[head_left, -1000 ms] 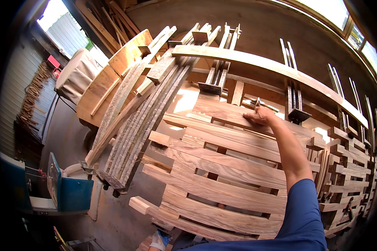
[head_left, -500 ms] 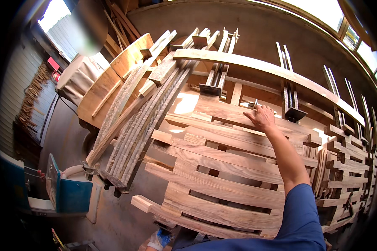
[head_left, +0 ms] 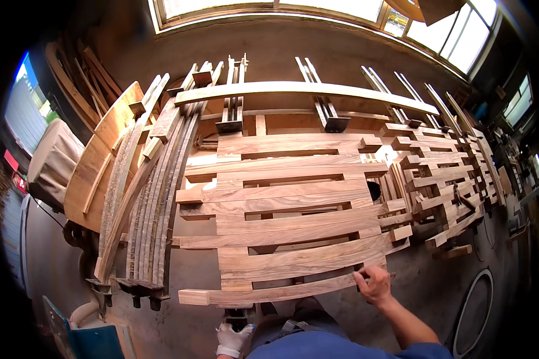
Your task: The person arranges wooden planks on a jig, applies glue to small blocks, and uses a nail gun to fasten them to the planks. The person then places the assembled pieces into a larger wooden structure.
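Note:
A wide wooden slatted frame [head_left: 299, 218], built of pale grained boards with long gaps between them, lies flat before me. My right hand [head_left: 374, 284], bare, is at its near right corner. Its fingers are curled over the nearest slat [head_left: 305, 289], and the palm side is hidden. Below the frame's near left edge, my left hand [head_left: 233, 340] wears a white glove with some blue on it. It is closed at the dark end of a bar clamp [head_left: 238, 314]; what exactly the fingers grip there is partly hidden.
Long metal bar clamps [head_left: 156, 209] lean at the left beside a curved wooden panel [head_left: 90, 173]. A long plank [head_left: 305, 90] spans the clamps behind the frame. More slatted pieces [head_left: 443, 173] stand to the right. A hoop [head_left: 476, 311] lies on the floor.
My right hand has come from the frame's far side back to its near right corner. The view has swung right, and more of my gloved left hand shows.

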A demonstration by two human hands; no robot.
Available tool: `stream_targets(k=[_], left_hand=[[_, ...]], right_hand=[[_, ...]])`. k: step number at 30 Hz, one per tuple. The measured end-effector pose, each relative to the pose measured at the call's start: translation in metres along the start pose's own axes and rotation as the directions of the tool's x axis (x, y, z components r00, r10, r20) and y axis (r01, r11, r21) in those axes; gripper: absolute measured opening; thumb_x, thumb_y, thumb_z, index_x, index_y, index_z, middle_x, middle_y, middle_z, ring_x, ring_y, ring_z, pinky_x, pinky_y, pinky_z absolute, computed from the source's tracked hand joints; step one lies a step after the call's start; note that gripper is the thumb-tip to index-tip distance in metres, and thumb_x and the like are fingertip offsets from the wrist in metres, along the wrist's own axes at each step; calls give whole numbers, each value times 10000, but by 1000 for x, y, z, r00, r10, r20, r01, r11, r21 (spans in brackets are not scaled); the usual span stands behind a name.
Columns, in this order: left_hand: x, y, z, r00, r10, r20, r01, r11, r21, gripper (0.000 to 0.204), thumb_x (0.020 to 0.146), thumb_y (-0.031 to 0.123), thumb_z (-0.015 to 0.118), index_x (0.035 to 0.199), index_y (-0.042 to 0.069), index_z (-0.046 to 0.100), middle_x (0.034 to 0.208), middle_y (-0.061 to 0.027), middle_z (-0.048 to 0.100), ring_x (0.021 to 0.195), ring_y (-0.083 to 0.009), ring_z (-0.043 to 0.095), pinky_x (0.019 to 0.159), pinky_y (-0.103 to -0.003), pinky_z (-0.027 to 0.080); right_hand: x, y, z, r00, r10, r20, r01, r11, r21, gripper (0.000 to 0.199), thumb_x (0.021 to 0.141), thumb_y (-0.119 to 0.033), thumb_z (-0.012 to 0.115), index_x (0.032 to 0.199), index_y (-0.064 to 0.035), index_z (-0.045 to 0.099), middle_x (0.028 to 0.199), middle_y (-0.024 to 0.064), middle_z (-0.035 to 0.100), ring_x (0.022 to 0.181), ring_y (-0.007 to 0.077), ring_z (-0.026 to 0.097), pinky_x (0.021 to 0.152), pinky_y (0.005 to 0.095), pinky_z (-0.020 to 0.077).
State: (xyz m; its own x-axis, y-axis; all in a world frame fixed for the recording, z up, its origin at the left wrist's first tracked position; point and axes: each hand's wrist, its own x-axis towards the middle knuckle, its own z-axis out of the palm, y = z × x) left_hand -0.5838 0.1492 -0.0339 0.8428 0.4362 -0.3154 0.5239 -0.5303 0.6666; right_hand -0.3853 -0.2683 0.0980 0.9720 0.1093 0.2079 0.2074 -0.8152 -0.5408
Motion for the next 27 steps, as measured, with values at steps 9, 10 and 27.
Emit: stream_targets(k=[9, 10, 27], left_hand=[[7, -67, 42, 745, -263, 613, 613, -91, -785, 342, 966, 410, 669, 987, 82, 762, 768, -99, 669, 741, -308, 644, 694, -453, 510], [9, -69, 50, 701, -182, 690, 648, -241, -722, 345, 987, 423, 629, 979, 101, 753, 711, -69, 611, 675, -275, 583, 650, -420, 466], [-13, -18, 57, 958, -120, -259, 56, 969, -241, 234, 996, 230, 733, 1103, 22, 736, 936, -62, 756, 800, -197, 677, 763, -361, 560]], right_hand=[[-181, 147, 60, 184, 943, 278, -772, -36, 635, 820, 1029, -738, 477, 868, 46, 656, 796, 212, 704, 646, 345, 722, 581, 473, 608], [-179, 157, 59, 170, 936, 309, -753, -79, 653, 866, 1019, -776, 437, 892, 53, 653, 818, 230, 704, 641, 363, 719, 585, 490, 616], [-215, 215, 104, 451, 643, 620, -536, -361, 763, 539, 897, -529, 790, 1036, -24, 662, 832, 84, 694, 755, 246, 678, 684, 388, 563]])
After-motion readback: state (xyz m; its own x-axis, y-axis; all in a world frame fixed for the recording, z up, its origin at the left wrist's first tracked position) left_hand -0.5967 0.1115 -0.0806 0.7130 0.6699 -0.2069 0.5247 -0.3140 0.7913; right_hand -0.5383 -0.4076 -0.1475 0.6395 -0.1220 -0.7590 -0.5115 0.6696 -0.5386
